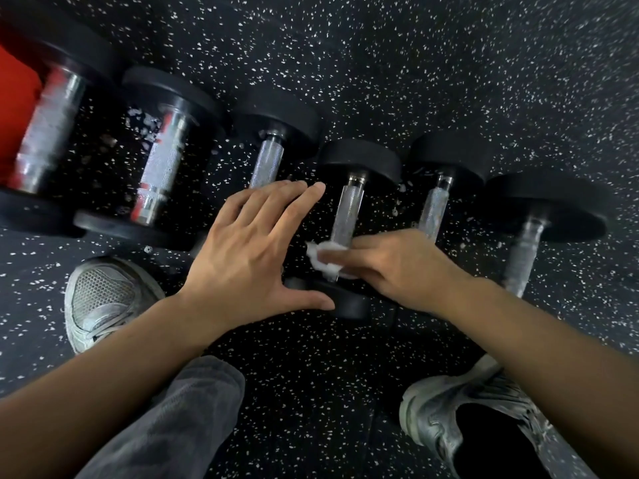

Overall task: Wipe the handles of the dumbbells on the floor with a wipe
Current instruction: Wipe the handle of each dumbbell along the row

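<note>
Dumbbells [349, 209] lay side by side on the speckled floor [449, 81]. The right hand [397, 267] pinched a white wipe [326, 259] around one handle [345, 216]; the left hand [249, 250] hovered flat, fingers spread, holding nothing.

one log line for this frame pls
phase: wiping | right hand: wipe wrapped on fourth dumbbell handle | left hand: open, spread, empty | floor: six dumbbells in row
</note>
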`<state>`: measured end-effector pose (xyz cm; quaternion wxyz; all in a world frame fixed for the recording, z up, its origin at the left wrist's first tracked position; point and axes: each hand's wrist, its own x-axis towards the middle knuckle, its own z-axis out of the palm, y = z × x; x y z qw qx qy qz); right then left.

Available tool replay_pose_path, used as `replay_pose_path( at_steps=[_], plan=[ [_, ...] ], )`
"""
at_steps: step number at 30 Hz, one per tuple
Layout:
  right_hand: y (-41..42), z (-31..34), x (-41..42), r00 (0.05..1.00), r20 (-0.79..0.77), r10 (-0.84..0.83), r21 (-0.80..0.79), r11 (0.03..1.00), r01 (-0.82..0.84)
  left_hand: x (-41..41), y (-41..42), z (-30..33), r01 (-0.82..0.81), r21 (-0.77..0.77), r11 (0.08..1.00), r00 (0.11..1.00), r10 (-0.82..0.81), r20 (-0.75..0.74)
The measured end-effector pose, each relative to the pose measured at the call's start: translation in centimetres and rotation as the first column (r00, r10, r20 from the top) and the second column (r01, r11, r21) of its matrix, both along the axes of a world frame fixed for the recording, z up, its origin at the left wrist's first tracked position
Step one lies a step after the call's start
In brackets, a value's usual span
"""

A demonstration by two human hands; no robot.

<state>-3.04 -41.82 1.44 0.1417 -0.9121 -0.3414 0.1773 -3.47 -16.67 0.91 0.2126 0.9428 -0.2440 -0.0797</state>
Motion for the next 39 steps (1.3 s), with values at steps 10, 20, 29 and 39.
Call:
replay_pose_path(
  at_steps=[10, 20, 29, 39],
  plan=[
    [0.1, -1.0, 2.4, 0.953, 0.047, -0.301, 0.011, 0.954, 0.300, 0.0, -0.1, 0.1, -0.007, 0.009, 1.000, 1.000, 0.007, 0.001],
    [0.8, 0.7, 0.4, 0.996, -0.086, 0.000, -0.073, 0.997, -0.006, -0.1, -0.1, -0.1, -0.014, -0.003, 1.000, 1.000, 0.014, -0.001],
    [1.8, 0.4, 4.3, 0.969, 0.057, -0.242, -0.176, 0.952, 0.249, 0.0, -0.1, 0.0, -0.019, -0.007, 1.000, 1.000, 0.019, 0.001],
    [1.1, 0.6, 0.3, 0.998, -0.069, -0.004, -0.078, 0.997, -0.001, -0.1, -0.1, -0.1, -0.022, -0.018, 1.000, 1.000, 0.022, 0.003]
  ],
)
